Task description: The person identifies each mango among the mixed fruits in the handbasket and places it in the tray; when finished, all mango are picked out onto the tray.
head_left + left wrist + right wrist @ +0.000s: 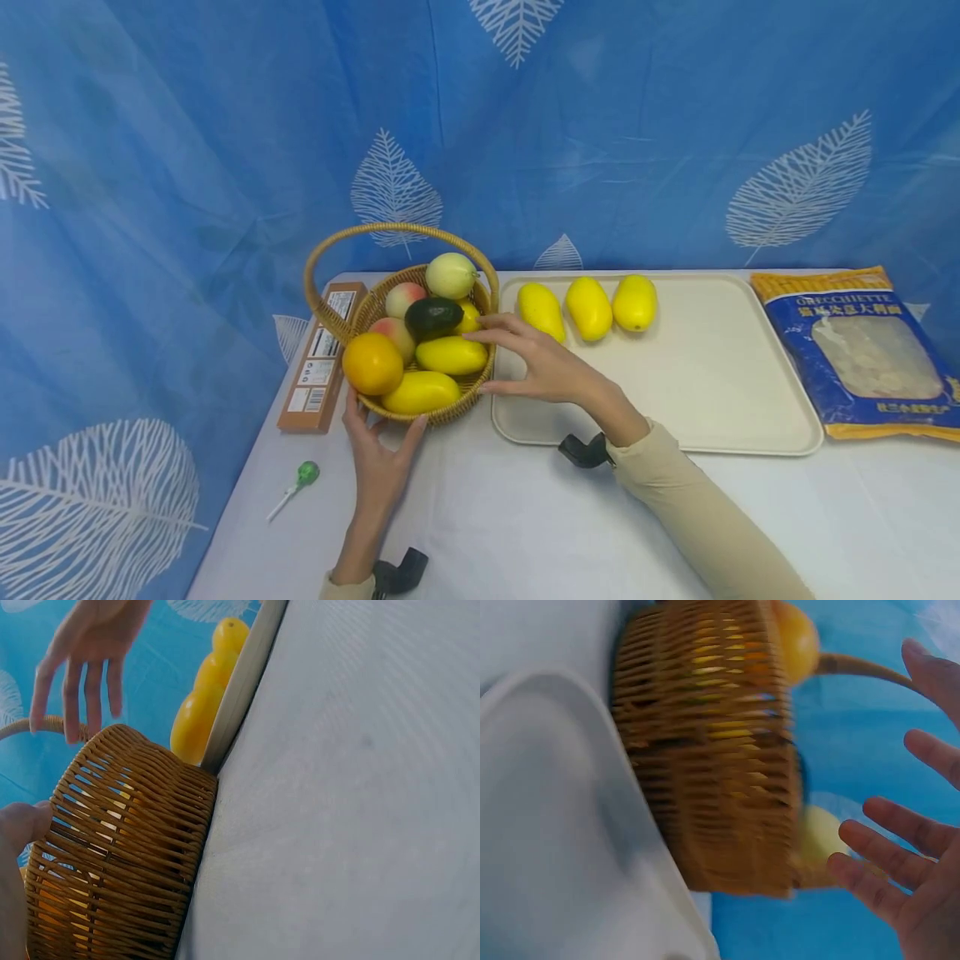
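Note:
A round wicker basket with a tall handle holds an orange, two peaches, a dark green avocado, a pale melon and yellow mangoes. My left hand touches the basket's near left side, thumb and fingers spread along its wall. In the left wrist view its thumb lies at the rim. Over the basket's right edge hovers my right hand, fingers spread and nothing in them; the right wrist view shows the palm beside the wicker wall.
Right of the basket lies a cream tray with three mangoes along its far left. A blue pasta bag overlaps the tray's right side. Left of the basket are a brown box and a green lollipop. A blue curtain hangs behind.

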A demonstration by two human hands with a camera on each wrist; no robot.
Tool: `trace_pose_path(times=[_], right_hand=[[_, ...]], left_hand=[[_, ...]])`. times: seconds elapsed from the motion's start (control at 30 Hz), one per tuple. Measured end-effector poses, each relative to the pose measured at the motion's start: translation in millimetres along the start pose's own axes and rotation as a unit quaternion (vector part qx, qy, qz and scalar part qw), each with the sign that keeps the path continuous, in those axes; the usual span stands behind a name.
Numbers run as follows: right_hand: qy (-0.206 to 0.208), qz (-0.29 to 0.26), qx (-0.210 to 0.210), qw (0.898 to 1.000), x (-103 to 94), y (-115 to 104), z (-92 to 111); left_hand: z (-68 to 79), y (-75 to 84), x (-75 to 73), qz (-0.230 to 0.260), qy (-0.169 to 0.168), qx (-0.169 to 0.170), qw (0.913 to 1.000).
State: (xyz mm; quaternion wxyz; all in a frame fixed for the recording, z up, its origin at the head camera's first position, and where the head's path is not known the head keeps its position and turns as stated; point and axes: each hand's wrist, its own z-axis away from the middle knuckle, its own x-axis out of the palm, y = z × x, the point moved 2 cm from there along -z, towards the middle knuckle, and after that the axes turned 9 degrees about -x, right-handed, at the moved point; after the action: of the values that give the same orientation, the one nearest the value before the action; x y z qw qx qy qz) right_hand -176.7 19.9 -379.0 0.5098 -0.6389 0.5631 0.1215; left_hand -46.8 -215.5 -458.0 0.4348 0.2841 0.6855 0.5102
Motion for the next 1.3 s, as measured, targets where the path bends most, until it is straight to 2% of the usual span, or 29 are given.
trace_pose_path(times=[0.13,0.27,0.5,0.7,1.13,1.3], right_hand=[[-0.04,-0.004,-0.001,0.999,20.7,3,-17],[-0.084,0.016,-0.01,0.996,38.1,4,-32],[-0.128,0.042,-0.012,0.991,56.0,5,-50],[-0.161,0.063,0.004,0.985,64.1,9,-57],[-0.2,0.069,0.033,0.977,66.9,7,-63],[-0.201,0.071,0.026,0.977,67.4,6,-62]], left_hand=[[-1.4,-1.0,0.1,-0.003,-0.001,0.011,0.9999],[-1.6,-1.0,-0.4,-0.003,-0.002,0.014,0.9999],[-0.9,0.5,0.0,0.0,-0.005,0.01,0.9999],[-1.6,-1.7,0.4,-0.001,-0.003,0.025,0.9997],[-0.9,-1.6,0.0,-0.008,-0.007,-0.01,0.9999],[0.3,-2.3,0.6,-0.01,-0.007,-0.01,0.9999]])
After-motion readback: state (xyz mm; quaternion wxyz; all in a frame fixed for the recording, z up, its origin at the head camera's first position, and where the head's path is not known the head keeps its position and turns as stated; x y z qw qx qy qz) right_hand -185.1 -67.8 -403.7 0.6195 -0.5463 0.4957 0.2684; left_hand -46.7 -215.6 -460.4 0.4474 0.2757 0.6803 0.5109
